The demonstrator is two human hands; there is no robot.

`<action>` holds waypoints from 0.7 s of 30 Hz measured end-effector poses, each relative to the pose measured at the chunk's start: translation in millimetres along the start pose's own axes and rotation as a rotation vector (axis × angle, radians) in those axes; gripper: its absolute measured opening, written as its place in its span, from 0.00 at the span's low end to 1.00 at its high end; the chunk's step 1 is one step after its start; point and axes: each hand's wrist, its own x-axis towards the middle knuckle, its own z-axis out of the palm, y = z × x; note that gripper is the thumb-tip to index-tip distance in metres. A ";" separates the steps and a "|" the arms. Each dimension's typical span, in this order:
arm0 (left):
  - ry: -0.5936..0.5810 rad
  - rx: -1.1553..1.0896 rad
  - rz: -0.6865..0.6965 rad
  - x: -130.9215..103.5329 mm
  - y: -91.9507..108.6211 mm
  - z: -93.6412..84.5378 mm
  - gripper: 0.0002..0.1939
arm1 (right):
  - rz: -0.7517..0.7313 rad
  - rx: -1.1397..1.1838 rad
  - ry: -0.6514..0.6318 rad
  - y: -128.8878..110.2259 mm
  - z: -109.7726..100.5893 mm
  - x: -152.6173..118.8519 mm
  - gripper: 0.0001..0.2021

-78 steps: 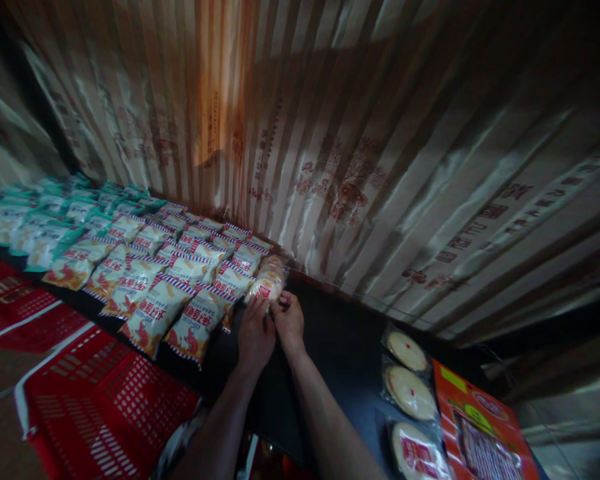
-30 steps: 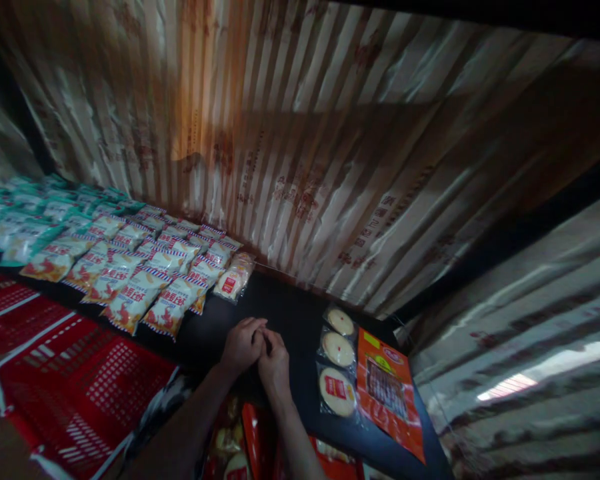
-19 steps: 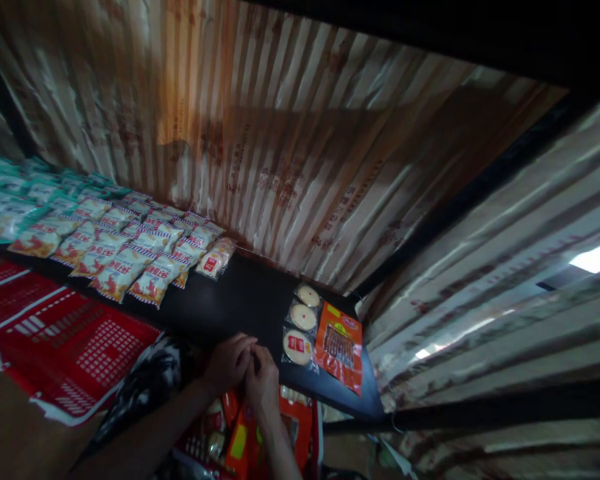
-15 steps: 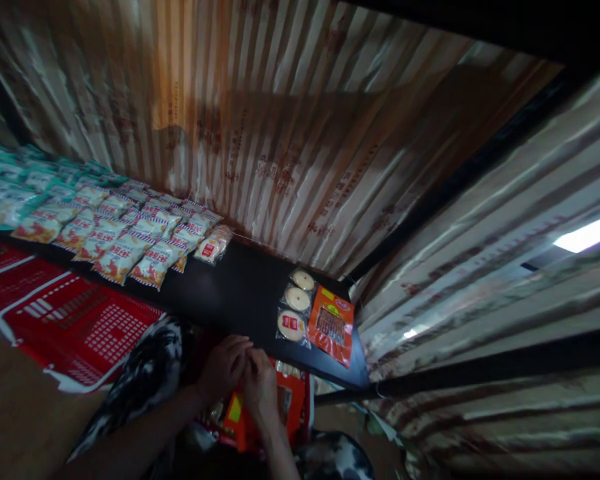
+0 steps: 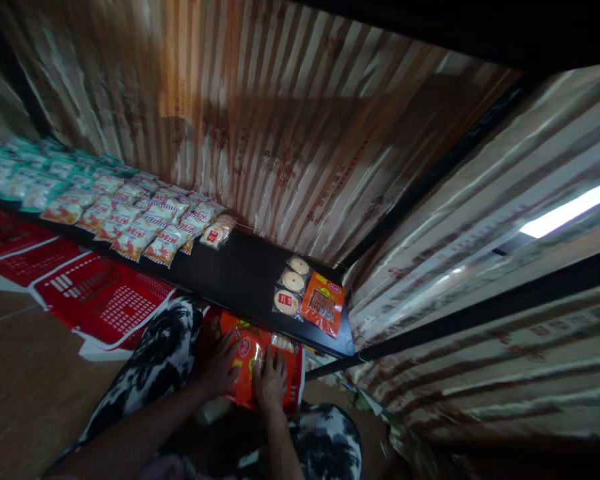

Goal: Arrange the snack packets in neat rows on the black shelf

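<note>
Between my knees, orange packets (image 5: 250, 353) lie in a red basket (image 5: 297, 393). My left hand (image 5: 221, 370) rests on the left side of an orange packet with its fingers spread. On the right side of the packets is my right hand (image 5: 271, 380), its fingers apart and pointing away from me. Above the basket, a black shelf (image 5: 235, 267) carries an orange packet (image 5: 323, 304) at its right end. Beside that packet lies a row of round wrapped discs (image 5: 286, 302), the nearest one with a red label.
White and orange snack bags (image 5: 137, 233), then green ones (image 5: 30, 175), cover the shelf's left part. A small clear-wrapped pack (image 5: 217, 231) lies beside them. Red baskets (image 5: 115, 300) stand at the left below the shelf. A corrugated plastic sheet (image 5: 280, 133) hangs behind.
My hands were close together above the basket; now they have moved apart and lie on the orange packets, whose printed front shows. The camera view has shifted slightly.
</note>
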 end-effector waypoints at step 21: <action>-0.111 -0.404 -0.548 -7.0 2.3 2.9 0.40 | -0.161 -0.125 -0.257 7.6 -53.5 37.3 0.25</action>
